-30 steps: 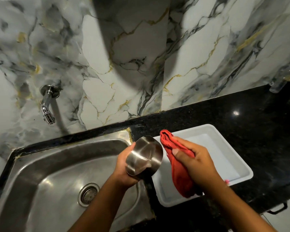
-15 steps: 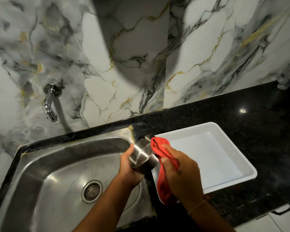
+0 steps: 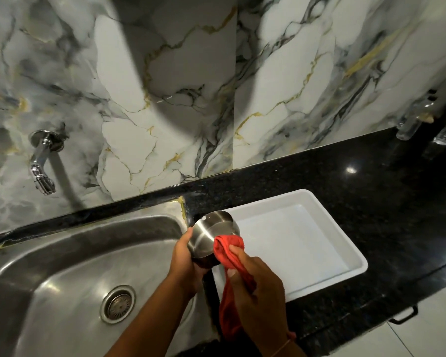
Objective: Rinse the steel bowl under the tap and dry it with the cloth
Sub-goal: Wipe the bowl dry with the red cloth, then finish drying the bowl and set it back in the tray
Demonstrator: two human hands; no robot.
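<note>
The steel bowl (image 3: 211, 235) is tilted with its outer wall toward me, held above the strip between sink and tray. My left hand (image 3: 185, 261) grips it from the left and below. My right hand (image 3: 255, 287) holds a red cloth (image 3: 229, 249) bunched against the bowl's right side; the rest of the cloth hangs down under my palm. The tap (image 3: 40, 161) sticks out of the marble wall at the left, and no water is visible coming from it.
A steel sink (image 3: 62, 274) with a round drain (image 3: 117, 304) lies at the lower left. A white plastic tray (image 3: 340, 248) sits on the black granite counter (image 3: 371, 181) to the right. Clear bottles (image 3: 412, 117) stand at the far right against the wall.
The bowl has turned so its outer wall faces me. My right hand with the cloth has shifted from the bowl's mouth to its outside right wall.
</note>
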